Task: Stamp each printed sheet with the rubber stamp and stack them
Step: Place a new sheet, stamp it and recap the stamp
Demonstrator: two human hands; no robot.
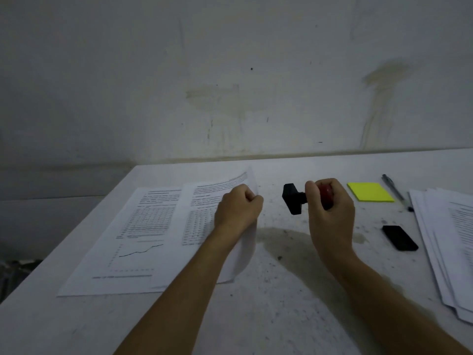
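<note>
On the bench [281,316], a thin, floppy printed sheet [202,216] overlaps the left stack [122,239]; best taken by an edge. The left hand [236,211] seems to pinch its lifted right edge. The right hand [330,213] grips the rigid stamp [294,198] by its red knob, raised just beside the sheet.

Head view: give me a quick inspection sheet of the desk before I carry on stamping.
Surface: white table, speckled and stained.
Job's things: stamp held sideways above the table; printed sheet overlapping another sheet; paper stack at right.
Clutter: yellow sticky notes, pen, small black object.
Grips: left hand grips the sheet's edge; right hand holds the stamp.
Cables: nothing seen.
Surroundings: stained white wall.
</note>
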